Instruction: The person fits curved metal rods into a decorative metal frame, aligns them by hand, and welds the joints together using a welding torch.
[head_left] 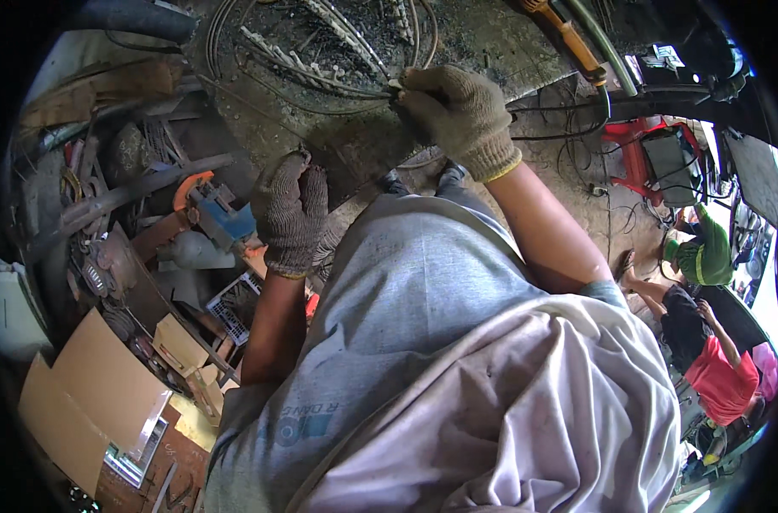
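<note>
My right hand (pixel 467 120), in a grey-brown knit glove with a yellow cuff edge, pinches at the near side of the workbench (pixel 355 128). Thin looped wire (pixel 342 89) runs into its fingertips, with a small pale piece showing there. Closer to my body on the left, my left hand (pixel 291 209) wears a matching glove, its fingers curled together. A small shiny bit shows at those fingertips; what it is, I cannot make out. Beyond the hands, on the dark, gritty bench top, lie pale, crusted metal rods (pixel 299 64) inside the wire loops.
An orange-yellow angle grinder (pixel 568 38) with a cord lies at the bench's right. A blue machine (pixel 222 218), a white crate (pixel 233 309), cardboard (pixel 94 393) and scrap metal crowd the left. Two people, in green (pixel 703 252) and red (pixel 720 383), are at right near a red chair (pixel 632 158).
</note>
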{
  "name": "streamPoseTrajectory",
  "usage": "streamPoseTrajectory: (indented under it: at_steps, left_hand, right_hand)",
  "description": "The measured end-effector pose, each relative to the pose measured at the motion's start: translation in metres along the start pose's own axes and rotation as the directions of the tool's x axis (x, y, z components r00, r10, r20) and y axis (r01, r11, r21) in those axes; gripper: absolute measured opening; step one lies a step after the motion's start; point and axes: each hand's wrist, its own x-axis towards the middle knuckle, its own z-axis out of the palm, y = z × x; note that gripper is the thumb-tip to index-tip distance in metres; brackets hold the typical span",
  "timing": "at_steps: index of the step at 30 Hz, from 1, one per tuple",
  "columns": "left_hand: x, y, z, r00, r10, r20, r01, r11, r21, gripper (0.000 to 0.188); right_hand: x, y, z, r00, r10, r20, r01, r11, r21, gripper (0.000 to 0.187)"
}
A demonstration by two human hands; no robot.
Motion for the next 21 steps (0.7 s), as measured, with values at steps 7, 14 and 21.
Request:
streamPoseTrajectory:
  at_steps: [7, 14, 21]
  left_hand:
    - [0.011, 0.006, -0.004, 0.997, 0.069, -0.027, -0.069, 0.997, 0.027, 0.026]
    - [0.003, -0.004, 0.002, 1.000, 0.014, -0.004, -0.014, 1.000, -0.019, 0.024]
    - [0.012, 0.002, -0.002, 0.998, 0.055, -0.010, -0.055, 0.998, 0.002, 0.024]
  right_hand:
    - [0.000, -0.004, 0.003, 0.999, -0.016, -0.036, 0.016, 1.000, -0.011, 0.021]
    - [0.000, -0.003, 0.010, 0.989, -0.091, -0.118, 0.083, 0.994, -0.067, 0.017]
    - [0.002, -0.002, 0.016, 0.964, -0.209, -0.164, 0.189, 0.973, -0.130, 0.014]
